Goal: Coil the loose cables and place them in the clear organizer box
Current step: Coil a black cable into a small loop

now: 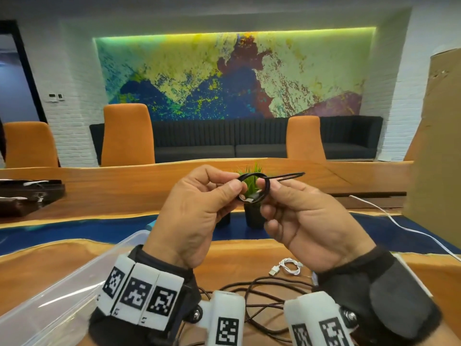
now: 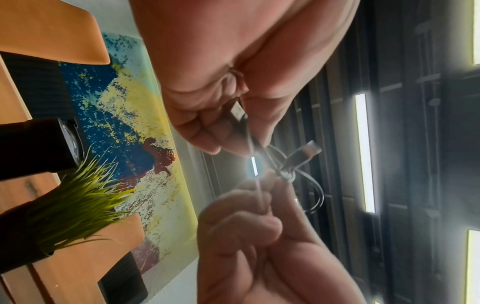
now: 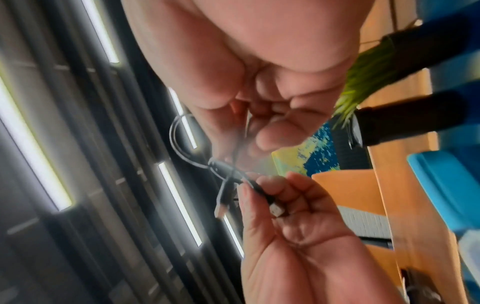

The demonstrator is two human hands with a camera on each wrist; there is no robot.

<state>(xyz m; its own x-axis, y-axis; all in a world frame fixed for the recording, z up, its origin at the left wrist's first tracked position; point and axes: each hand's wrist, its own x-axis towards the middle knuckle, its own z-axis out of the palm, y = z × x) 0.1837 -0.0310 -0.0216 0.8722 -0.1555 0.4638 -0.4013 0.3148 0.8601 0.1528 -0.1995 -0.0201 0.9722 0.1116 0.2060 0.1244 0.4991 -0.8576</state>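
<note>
Pinched black cable (image 1: 252, 182) coil from both sides: left hand (image 1: 197, 216), right hand (image 1: 306, 221). Best kept loops tight, tucked loose end (image 1: 291, 175) before boxing.

Both hands (image 1: 239, 211) raised, fingertips pinched

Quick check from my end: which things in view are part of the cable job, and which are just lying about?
Part of the job:
- black cable, pinched by left hand and right hand
- white USB cable
- brown cable
- long white cable
- clear organizer box

Lying about:
- potted grass plant
- cardboard sheet
- orange chairs
</note>
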